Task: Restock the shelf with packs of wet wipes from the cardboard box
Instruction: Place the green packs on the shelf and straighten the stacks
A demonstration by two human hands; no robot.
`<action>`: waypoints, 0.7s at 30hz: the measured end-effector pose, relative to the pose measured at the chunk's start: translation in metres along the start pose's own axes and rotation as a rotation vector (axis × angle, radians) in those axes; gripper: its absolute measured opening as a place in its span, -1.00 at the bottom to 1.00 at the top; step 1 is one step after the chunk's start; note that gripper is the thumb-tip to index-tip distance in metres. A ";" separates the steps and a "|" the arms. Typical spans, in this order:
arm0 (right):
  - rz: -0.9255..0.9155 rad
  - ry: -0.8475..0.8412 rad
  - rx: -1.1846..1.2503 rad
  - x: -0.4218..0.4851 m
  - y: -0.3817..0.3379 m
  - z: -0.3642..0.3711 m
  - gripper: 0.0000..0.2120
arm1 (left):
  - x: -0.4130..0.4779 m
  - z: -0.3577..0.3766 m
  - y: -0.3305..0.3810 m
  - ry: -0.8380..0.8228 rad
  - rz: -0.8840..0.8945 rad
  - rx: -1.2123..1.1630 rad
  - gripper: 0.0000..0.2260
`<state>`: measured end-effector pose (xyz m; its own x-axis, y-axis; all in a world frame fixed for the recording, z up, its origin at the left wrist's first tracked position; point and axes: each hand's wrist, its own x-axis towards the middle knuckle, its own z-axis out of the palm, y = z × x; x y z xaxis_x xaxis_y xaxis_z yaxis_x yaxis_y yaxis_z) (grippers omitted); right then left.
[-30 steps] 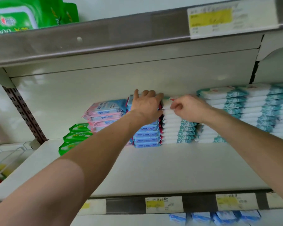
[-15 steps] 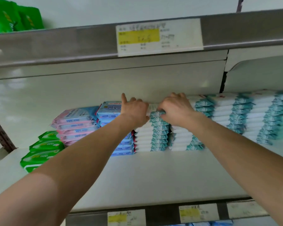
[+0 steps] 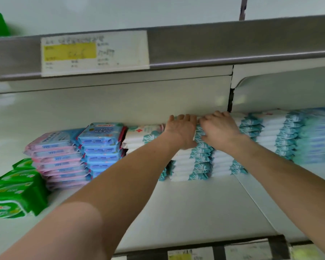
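Left hand [image 3: 182,130]: my fingers lie nearly straight, flat over the top of the middle stack [image 3: 192,166] of teal packs, holding nothing, palm against its front edge.
Right hand [image 3: 220,128]: just beside the left, almost touching it. My fingers are bent over the top packs of the same stack and the next one; I cannot tell whether they pinch a pack or only press on it.
Teal packs: piled flat in several stacks at the back of the shelf [image 3: 176,212], against the rear wall, teal ends facing me. One stack [image 3: 144,136] stands left of my hands, more stacks [image 3: 281,136] run off to the right.
Blue packs [image 3: 101,145]: a stack touching the leftmost teal one.
Pink packs [image 3: 58,160]: a leaning stack left of the blue.
Green packs [image 3: 13,196]: far left, nearer the front edge.
Tag [image 3: 94,53]: white and yellow, on the rail above.
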<state>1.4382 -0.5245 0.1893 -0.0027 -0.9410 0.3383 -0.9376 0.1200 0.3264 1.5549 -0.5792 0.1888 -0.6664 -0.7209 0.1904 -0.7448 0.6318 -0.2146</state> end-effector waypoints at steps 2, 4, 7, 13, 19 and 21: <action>0.000 0.060 0.073 -0.007 0.007 -0.010 -0.68 | 0.005 0.005 0.001 0.015 0.009 0.009 -0.32; -0.033 0.101 0.271 -0.020 0.011 -0.015 -0.78 | 0.008 0.004 -0.004 0.014 0.013 0.032 -0.35; -0.160 -0.440 0.690 -0.036 -0.009 -0.002 -0.80 | 0.007 -0.003 -0.010 -0.019 0.026 0.092 -0.28; -0.075 -0.862 0.612 -0.015 -0.053 0.064 -0.64 | 0.008 -0.003 -0.011 -0.056 0.007 0.163 -0.28; 0.026 -0.815 0.721 -0.004 -0.053 0.073 -0.63 | 0.005 -0.001 -0.012 -0.044 0.012 0.153 -0.26; -0.019 -0.821 0.669 -0.008 -0.049 0.072 -0.69 | 0.003 -0.002 -0.012 -0.079 0.016 0.172 -0.16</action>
<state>1.4596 -0.5458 0.1072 0.0138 -0.8962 -0.4434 -0.9397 0.1399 -0.3120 1.5619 -0.5882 0.1940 -0.6680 -0.7358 0.1111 -0.7129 0.5900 -0.3789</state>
